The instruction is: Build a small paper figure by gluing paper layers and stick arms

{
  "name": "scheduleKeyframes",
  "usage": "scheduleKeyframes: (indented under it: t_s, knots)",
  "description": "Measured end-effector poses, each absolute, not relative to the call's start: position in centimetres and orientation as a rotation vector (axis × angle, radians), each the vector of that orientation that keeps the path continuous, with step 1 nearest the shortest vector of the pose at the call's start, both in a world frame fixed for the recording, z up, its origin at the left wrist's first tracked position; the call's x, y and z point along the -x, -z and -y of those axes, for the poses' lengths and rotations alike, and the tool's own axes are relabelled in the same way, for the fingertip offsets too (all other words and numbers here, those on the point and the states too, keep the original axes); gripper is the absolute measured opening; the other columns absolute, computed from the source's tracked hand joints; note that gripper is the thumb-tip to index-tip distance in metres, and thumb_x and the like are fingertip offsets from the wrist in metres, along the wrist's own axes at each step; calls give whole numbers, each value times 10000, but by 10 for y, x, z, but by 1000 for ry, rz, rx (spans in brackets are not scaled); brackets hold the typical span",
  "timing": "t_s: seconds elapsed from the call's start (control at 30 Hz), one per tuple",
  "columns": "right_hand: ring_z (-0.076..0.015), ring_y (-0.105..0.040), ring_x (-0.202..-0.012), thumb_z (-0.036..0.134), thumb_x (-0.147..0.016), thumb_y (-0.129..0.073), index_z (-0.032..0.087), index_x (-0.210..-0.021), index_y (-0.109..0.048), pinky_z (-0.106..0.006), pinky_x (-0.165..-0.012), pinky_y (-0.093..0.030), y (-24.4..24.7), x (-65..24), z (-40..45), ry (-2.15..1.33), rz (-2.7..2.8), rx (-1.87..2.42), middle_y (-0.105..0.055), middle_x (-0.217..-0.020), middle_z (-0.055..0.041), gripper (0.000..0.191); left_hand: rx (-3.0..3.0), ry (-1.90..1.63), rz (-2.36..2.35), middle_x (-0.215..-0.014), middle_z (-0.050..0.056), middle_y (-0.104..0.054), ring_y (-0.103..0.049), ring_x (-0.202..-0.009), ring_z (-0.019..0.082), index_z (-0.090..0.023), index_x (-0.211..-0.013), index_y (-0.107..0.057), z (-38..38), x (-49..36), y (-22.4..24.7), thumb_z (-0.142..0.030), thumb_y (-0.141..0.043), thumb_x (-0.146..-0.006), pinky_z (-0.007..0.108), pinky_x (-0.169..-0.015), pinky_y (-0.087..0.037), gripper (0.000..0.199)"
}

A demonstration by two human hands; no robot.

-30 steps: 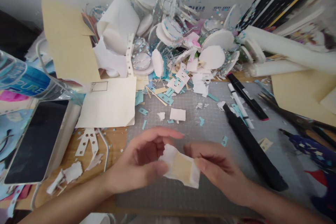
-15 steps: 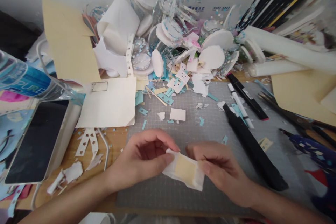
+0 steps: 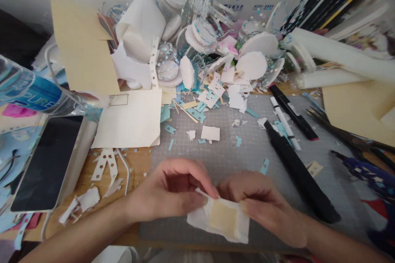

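Note:
Between my hands is a thin white sheet (image 3: 196,218) with a pale yellow rectangle (image 3: 222,216) on it, held above the grey cutting mat (image 3: 173,148). My left hand (image 3: 185,191) pinches the sheet's upper left part between thumb and fingers. At its upper right corner, my right hand (image 3: 262,199) grips it, thumb on top and fingers curled. A small white card (image 3: 210,133) lies flat on the mat beyond my hands, beside white and blue paper scraps.
At the left are a water bottle (image 3: 40,94), a phone (image 3: 47,164) and a cream sheet (image 3: 132,123). Markers (image 3: 293,111), a long black object (image 3: 302,176) and scissors (image 3: 348,135) lie right. Behind are piled white discs (image 3: 251,65).
Both hands and the white sheet have moved lower in the view, toward me. The sheet is more spread out, and the left fingertips are nearer its upper edge.

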State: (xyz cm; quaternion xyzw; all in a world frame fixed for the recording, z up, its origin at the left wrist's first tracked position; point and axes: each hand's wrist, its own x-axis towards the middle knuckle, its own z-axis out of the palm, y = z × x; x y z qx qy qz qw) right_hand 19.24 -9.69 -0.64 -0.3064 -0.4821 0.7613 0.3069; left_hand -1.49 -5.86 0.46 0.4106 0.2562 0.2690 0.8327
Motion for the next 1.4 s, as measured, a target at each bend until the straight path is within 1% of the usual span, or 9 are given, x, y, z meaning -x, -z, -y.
scheduleKeyframes:
  t_s: [0.13, 0.23, 0.4, 0.53, 0.63, 0.73, 0.87, 1.2, 1.4]
  knots:
    - [-112, -294, -537, 549, -864, -550, 209, -578, -354, -275, -510, -222, 10, -192, 98, -2148, 1132, 759, -315, -577, 42, 485, -840, -504, -495, -778, 43, -617, -541, -658, 129, -214, -829, -756, 60, 16, -6, -194, -720, -798, 218, -587, -453, 52]
    - [-109, -292, -527, 515, -836, -592, 211, -577, -368, -267, -500, -226, 14, -192, 99, -2222, 1003, 723, -310, -571, 46, 458, -813, -449, -477, -778, 52, -605, -528, -643, 142, -209, -817, -749, 59, 18, -8, -245, -730, -780, 242, -570, -450, 54]
    - [-107, -273, -542, 497, -843, -590, 207, -587, -384, -273, -535, -241, 15, -194, 100, -2289, 950, 689, -343, -577, 45, 438, -818, -432, -363, -808, 96, -617, -552, -697, 192, -175, -850, -761, 54, 20, -9, -396, -641, -827, 310, -628, -484, 253]
    - [-97, -283, -520, 428, -866, -581, 202, -569, -368, -258, -514, -236, 16, -191, 97, -2283, 910, 545, -351, -561, 50, 430, -718, -560, -379, -763, 66, -597, -542, -653, 150, -154, -789, -736, 55, 19, -5, -351, -659, -821, 256, -608, -460, 214]
    - [-81, -289, -502, 390, -867, -588, 193, -568, -363, -231, -481, -227, 19, -189, 95, -2296, 892, 460, -358, -556, 52, 423, -724, -594, -426, -792, 38, -605, -545, -654, 107, -157, -869, -722, 57, 16, -1, -199, -682, -837, 200, -612, -454, 67]
    - [-74, -311, -513, 388, -864, -593, 183, -591, -397, -214, -481, -236, 19, -190, 95, -2335, 910, 517, -378, -569, 49, 393, -774, -576, -394, -845, 28, -617, -567, -719, 100, -183, -955, -739, 60, 14, 1, -82, -702, -815, 188, -672, -470, 176]
    - [-72, -295, -525, 432, -857, -609, 183, -604, -404, -205, -482, -227, 17, -192, 97, -2385, 873, 596, -352, -578, 54, 410, -768, -599, -322, -865, 29, -624, -584, -769, 104, -203, -973, -775, 62, 14, 1, -118, -770, -780, 202, -747, -478, 211]
    - [-69, -294, -538, 490, -851, -638, 182, -623, -414, -209, -495, -223, 16, -187, 97, -2417, 852, 603, -345, -593, 57, 443, -813, -616, -344, -779, 32, -646, -613, -756, 115, -232, -917, -813, 58, 15, -3, -160, -789, -778, 215, -752, -501, 159]
    - [-70, -309, -541, 505, -856, -628, 183, -623, -416, -214, -501, -229, 14, -188, 96, -2440, 865, 589, -372, -598, 53, 451, -864, -633, -365, -782, 23, -639, -605, -722, 105, -295, -904, -815, 60, 18, -1, -161, -786, -782, 214, -730, -503, 183]
